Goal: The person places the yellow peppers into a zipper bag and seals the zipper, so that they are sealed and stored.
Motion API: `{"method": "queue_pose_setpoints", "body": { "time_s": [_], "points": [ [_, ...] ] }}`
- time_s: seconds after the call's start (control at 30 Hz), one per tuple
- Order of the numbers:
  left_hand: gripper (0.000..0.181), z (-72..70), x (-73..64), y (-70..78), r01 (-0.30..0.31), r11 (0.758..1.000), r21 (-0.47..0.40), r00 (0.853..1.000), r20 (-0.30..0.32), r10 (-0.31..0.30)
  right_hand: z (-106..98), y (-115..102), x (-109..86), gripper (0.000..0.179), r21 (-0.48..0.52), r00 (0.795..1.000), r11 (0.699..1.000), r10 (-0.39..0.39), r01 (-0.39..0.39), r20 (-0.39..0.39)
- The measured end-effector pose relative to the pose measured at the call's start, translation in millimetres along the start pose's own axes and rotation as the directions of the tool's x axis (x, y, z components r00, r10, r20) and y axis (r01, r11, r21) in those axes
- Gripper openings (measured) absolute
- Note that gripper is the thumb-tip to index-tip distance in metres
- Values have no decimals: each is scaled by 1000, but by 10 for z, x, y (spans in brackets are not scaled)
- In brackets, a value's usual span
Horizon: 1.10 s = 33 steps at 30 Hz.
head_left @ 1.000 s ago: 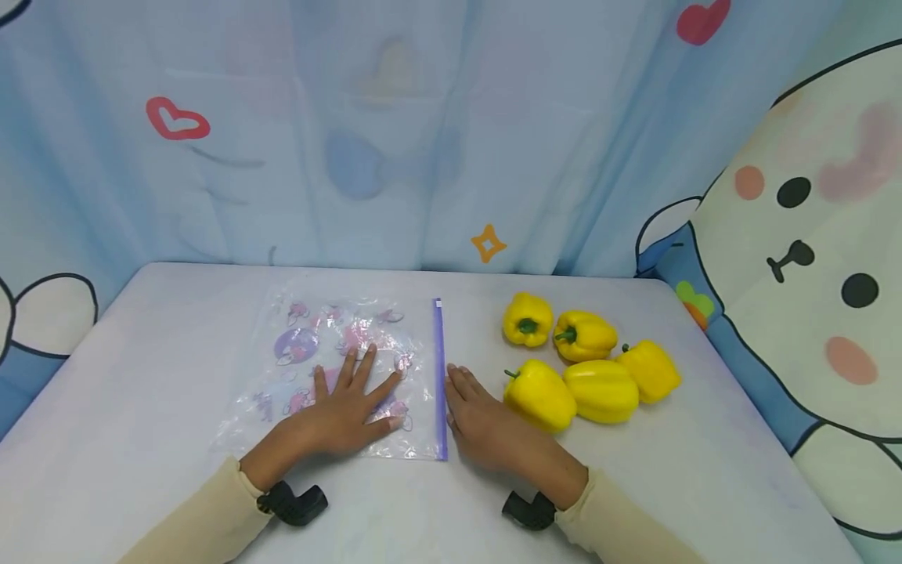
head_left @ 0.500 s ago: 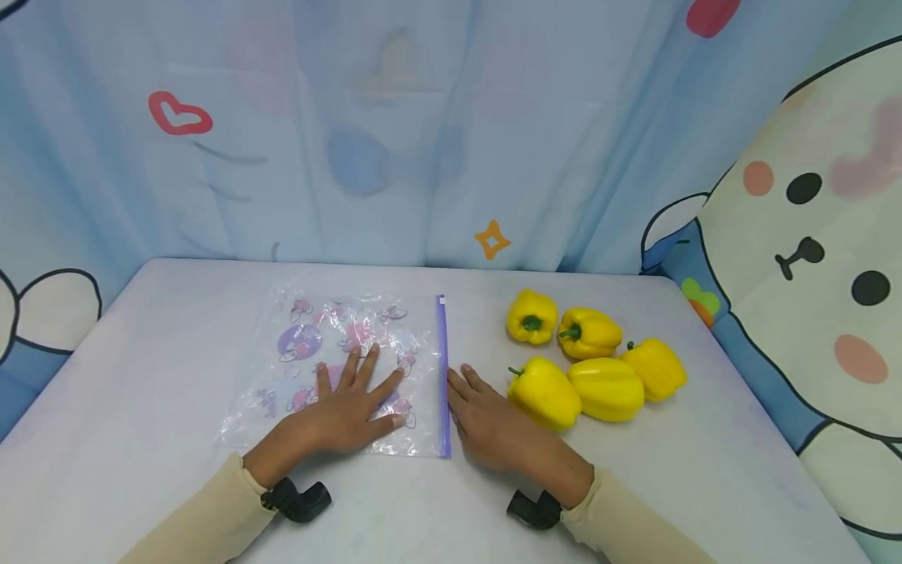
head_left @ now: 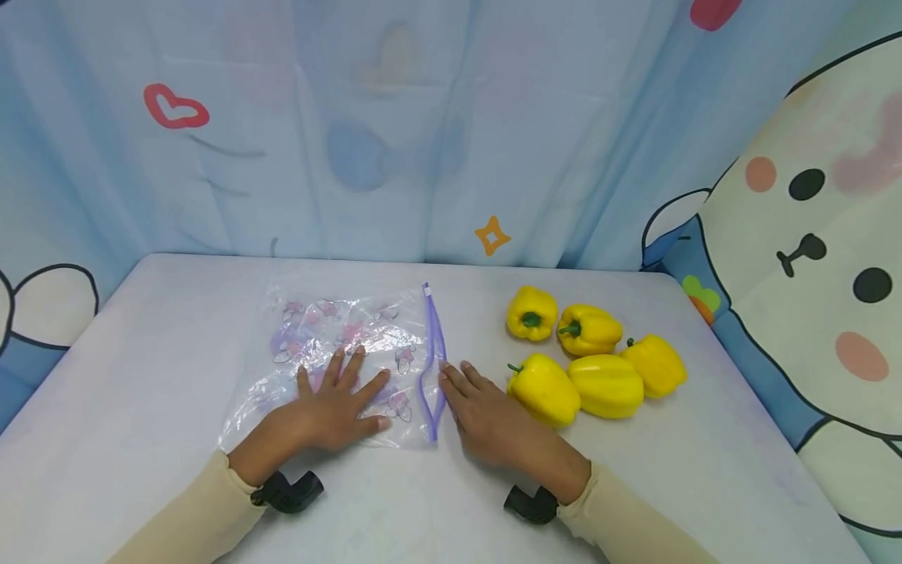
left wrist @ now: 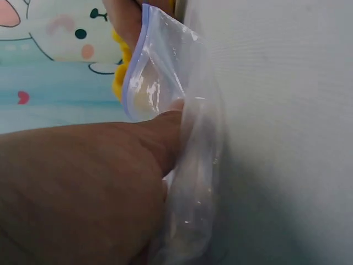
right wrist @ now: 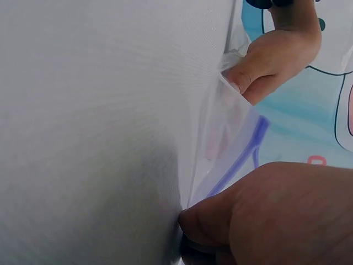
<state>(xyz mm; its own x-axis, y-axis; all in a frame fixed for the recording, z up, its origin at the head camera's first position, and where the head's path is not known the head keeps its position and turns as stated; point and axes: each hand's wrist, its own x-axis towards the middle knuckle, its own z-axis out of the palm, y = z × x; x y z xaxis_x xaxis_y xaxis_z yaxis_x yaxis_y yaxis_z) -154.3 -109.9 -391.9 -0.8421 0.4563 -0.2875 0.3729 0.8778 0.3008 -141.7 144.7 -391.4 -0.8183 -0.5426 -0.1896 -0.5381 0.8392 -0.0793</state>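
Observation:
A clear zip bag (head_left: 384,321) with pink and purple cartoon prints lies flat on the white table. Its purple zip strip (head_left: 427,291) faces right and its mouth gapes, the upper edge lifted into a bow. My left hand (head_left: 334,411) rests palm down on the bag's upper sheet, fingers spread. Straight fingers of my right hand (head_left: 486,423) lie at the lower edge of the mouth. Seen from the left wrist, the raised bag film (left wrist: 165,61) stands off the table. The right wrist view shows the parted zip edge (right wrist: 242,157) just beyond my thumb.
Several yellow bell peppers sit right of the bag: one pepper (head_left: 543,392) close beside my right hand, another pepper (head_left: 531,313) further back. A blue patterned curtain (head_left: 352,141) hangs behind the table's far edge (head_left: 395,261).
My left hand has slid a little left, carrying the bag's upper sheet with it. The zip edges, together before, have parted into an opening. My right hand has stayed nearly in place.

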Motion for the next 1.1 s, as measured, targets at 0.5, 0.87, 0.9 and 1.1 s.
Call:
{"method": "queue_pose_setpoints", "body": {
  "time_s": [0.5,0.87,0.9,1.1],
  "points": [
    [69,-62,9,2,-203,979,-10,978,-59,202,-39,-20,21,57,2,999,1000,25,-25,41],
    [62,-5,27,5,-148,982,-115,989,-34,145,-23,-34,36,58,-4,999,1000,18,-18,51],
    [68,3,37,28,-131,983,-128,991,-52,125,-20,-33,36,59,-9,999,1000,17,-17,49],
    [93,85,123,218,-13,995,-99,980,-201,-7,-10,-28,34,59,-31,999,999,11,-10,30]
  ]
}}
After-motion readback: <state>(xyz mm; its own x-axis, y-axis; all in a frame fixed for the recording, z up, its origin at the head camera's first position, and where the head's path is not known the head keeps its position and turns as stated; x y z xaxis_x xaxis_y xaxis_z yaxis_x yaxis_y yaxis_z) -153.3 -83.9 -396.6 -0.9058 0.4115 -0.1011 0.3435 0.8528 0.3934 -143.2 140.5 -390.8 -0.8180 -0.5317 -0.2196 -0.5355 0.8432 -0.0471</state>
